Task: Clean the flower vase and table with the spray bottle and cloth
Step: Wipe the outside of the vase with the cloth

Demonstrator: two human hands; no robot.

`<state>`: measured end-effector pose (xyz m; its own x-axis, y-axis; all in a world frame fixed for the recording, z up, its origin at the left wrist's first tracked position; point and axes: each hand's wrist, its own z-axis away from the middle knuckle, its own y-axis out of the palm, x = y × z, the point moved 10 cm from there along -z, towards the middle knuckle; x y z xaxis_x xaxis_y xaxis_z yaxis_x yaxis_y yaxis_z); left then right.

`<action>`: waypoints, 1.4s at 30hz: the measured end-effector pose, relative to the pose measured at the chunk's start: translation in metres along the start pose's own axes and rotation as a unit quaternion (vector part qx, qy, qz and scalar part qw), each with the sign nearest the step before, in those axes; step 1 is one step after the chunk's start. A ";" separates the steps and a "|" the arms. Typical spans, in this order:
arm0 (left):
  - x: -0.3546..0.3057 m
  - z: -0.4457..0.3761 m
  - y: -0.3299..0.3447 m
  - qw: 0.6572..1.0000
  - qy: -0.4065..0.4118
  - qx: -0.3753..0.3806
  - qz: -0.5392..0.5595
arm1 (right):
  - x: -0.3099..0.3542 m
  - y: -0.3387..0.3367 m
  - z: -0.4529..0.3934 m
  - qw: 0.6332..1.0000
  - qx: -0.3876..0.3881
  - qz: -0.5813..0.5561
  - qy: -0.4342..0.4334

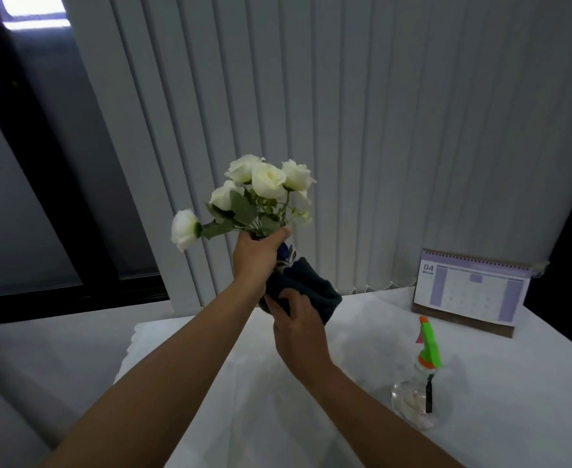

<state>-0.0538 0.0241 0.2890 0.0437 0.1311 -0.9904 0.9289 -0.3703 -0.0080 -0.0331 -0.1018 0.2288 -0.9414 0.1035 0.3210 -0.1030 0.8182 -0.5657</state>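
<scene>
Vase (pixel 286 256) in white with a dark blue leaf pattern is held up above the table (pixel 480 383), tilted, and it carries a bunch of white roses (pixel 261 184) with green leaves. Only a small patch of its body shows — the rest is covered. The left hand (pixel 255 253) is wrapped tight around its neck, fingers curled just under the stems. The right hand (pixel 298 336) presses a dark cloth (pixel 311 288) against the lower body of the vase, fingers closed on the fabric; whether the cloth goes all the way round I cannot tell. Right of the vase and lower, the spray bottle (pixel 421 390) stands upright on the table — a clear body with what looks like a little liquid, green and orange head. Behind the bottle a desk calendar (pixel 473 292) reads "04"; its smaller print is too blurred to read.
</scene>
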 end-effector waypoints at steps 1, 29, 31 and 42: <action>-0.003 -0.002 -0.003 1.000 0.001 -0.004 0.002 | -0.002 0.005 0.005 1.000 0.016 0.001 0.005; -0.043 -0.003 0.045 0.973 0.088 0.212 -0.018 | -0.119 -0.019 0.053 0.693 -0.111 -0.478 0.528; -0.044 0.000 0.050 0.963 0.096 0.252 -0.021 | -0.114 -0.020 0.051 0.688 -0.102 -0.485 0.530; -0.039 -0.002 0.042 0.964 0.126 0.231 -0.042 | -0.087 -0.020 0.041 0.791 0.024 -0.401 0.460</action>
<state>-0.0154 0.0055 0.3278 0.1179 0.3768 -0.9188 0.6730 -0.7106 -0.2050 0.0380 -0.1506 0.1814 0.0645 -0.0525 0.9965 -0.5821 0.8091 0.0803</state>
